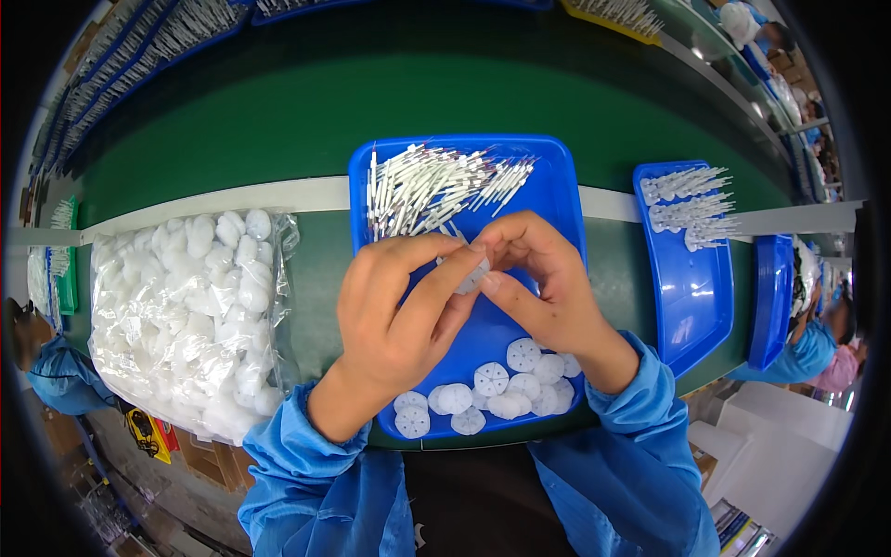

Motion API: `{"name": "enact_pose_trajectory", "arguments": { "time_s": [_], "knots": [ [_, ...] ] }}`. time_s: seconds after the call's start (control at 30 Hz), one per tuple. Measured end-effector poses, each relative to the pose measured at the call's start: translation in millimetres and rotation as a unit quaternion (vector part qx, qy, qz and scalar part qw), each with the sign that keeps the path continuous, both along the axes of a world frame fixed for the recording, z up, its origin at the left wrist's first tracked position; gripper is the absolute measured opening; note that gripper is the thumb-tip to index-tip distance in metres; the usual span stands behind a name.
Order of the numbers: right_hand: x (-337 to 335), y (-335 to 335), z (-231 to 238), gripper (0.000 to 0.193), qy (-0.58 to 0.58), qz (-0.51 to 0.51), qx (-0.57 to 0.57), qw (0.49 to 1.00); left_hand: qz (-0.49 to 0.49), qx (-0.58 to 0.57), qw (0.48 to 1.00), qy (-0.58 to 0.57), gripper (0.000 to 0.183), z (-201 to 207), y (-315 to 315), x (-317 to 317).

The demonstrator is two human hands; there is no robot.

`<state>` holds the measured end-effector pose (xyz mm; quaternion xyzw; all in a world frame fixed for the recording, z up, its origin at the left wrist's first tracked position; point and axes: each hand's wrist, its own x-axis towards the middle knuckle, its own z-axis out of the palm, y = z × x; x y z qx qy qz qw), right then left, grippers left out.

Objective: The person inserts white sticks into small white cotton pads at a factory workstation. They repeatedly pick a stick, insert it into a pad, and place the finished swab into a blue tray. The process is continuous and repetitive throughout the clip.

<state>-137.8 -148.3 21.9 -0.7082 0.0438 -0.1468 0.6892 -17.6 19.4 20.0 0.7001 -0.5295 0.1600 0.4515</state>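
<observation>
My left hand (394,306) and my right hand (543,283) meet over a blue tray (552,209). Pinched between their fingertips is a translucent white plastic disc (474,277), and a thin white stick seems to reach it from above, partly covered by my fingers. At the tray's far end lies a heap of thin white sticks (422,190) with fine wire-like tips. Several loose white plastic discs (492,379), with small holes and slots, are scattered at its near end.
To the left sits a clear bag (186,316) packed with white discs. On the right, another blue tray (691,297) carries discs with sticks attached, beside more blue trays (770,302). Racks of filled trays (139,70) stand far left. People in blue work at both sides.
</observation>
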Motion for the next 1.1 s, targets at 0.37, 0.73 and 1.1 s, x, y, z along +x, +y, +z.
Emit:
{"name": "enact_pose_trajectory", "arguments": {
  "time_s": [0.37, 0.73, 1.1],
  "knots": [
    [-4, -3, -3, 0.025, 0.003, 0.018, 0.040, 0.999, -0.016, 0.008, 1.000, 0.003, 0.055, 1, 0, 0],
    [-5, -2, -4, 0.012, 0.024, -0.023, 0.146, 0.989, -0.136, 0.031, 0.932, 0.335, 0.045, 8, 6, -5],
    [-17, -8, -2, 0.015, 0.053, -0.049, 0.008, 0.997, -0.153, 0.049, 0.936, 0.312, 0.057, 4, 9, -1]
  ]
}}
